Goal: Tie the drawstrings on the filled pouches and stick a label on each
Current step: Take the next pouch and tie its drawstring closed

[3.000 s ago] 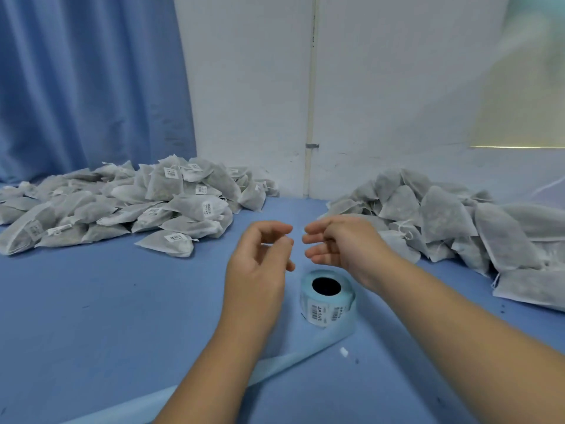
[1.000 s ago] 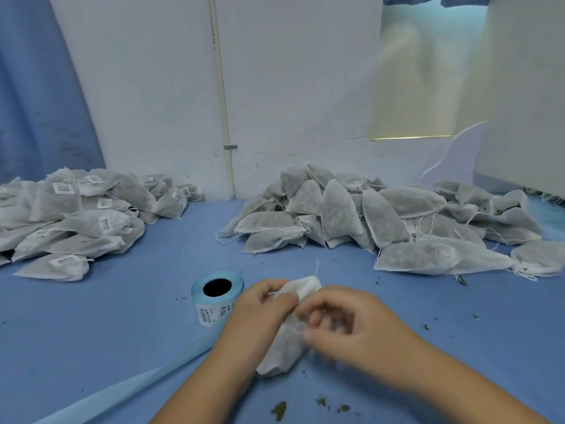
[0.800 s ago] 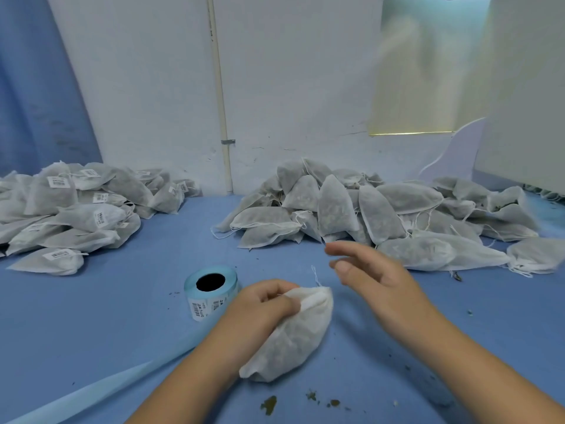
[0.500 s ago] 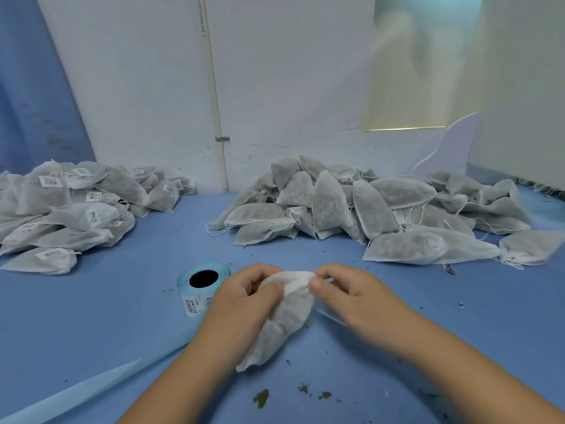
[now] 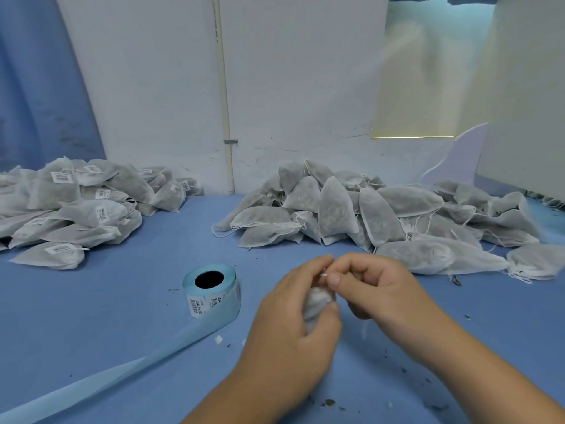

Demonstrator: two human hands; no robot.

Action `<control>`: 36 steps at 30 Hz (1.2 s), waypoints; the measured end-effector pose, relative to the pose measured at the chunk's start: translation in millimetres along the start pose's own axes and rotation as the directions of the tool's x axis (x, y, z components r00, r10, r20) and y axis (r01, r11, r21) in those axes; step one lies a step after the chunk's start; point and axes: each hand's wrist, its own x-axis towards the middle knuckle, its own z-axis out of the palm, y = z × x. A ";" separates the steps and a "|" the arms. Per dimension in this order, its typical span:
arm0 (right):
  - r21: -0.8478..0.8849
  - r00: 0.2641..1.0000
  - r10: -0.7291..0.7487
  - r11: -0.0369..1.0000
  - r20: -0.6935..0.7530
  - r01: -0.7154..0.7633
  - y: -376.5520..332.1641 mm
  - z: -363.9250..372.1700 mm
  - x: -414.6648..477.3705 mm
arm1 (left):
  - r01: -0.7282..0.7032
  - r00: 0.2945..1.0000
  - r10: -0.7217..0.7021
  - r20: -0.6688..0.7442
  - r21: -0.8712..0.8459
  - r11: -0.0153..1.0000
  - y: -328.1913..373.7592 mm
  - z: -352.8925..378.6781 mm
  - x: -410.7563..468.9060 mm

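Labelled pile (image 5: 76, 209): a heap of pouches at the tabletop's (image 5: 122, 316) far left edge, most showing barcode stickers. I judge these finished.
Label roll (image 5: 211, 289): stands left of centre, well apart from both piles, with stickers showing on its side. Its pale blue strip (image 5: 122, 368) trails off to the near left corner.
Left hand (image 5: 293, 325): fingers curled round the pouch's body, gripping it just above the near middle of the tabletop.
Pouch (image 5: 318, 304): bunched between the two hands, mostly hidden, and no sticker shows on it.
Right hand (image 5: 376, 289): thumb and forefinger closed in a pinch at the pouch's neck on a small white bit, probably the drawstring. Whether a knot is formed I cannot tell.
Plain pile (image 5: 367, 209): a large heap along the far edge from centre to right, with loose strings and no stickers.
Progress: this pouch looks mid-tie and is not yet labelled, and the whole plain pile remains to be done.
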 end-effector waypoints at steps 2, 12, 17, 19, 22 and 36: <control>0.058 1.000 0.014 0.998 0.008 -0.015 -1.8 -2.6 0.9 | 0.108 0.994 -0.107 0.014 -0.187 0.976 4.0 5.0 -1.5; -0.131 0.998 -0.057 0.990 -0.007 0.055 -10.5 -11.0 -3.5 | 0.364 0.927 -0.295 0.232 -0.366 0.856 10.4 -19.0 9.8; -0.403 0.990 -0.126 0.911 -0.058 0.092 -11.9 -15.4 -3.4 | 0.409 0.895 -0.318 0.313 -0.289 0.866 8.2 -32.7 14.6; -0.401 0.984 -0.145 0.911 -0.099 0.094 -12.3 -17.0 -3.4 | 0.432 0.877 -0.327 0.351 -0.281 0.857 7.4 -34.2 15.1; -0.324 0.970 -0.161 0.941 -0.180 0.096 -11.5 -14.4 -3.3 | 0.438 0.874 -0.317 0.369 -0.312 0.843 7.5 -33.5 15.0; -0.497 0.985 -0.161 0.861 -0.058 0.111 -0.8 18.8 -8.4 | 0.384 0.911 -0.399 0.103 -0.563 0.732 8.7 -28.5 15.4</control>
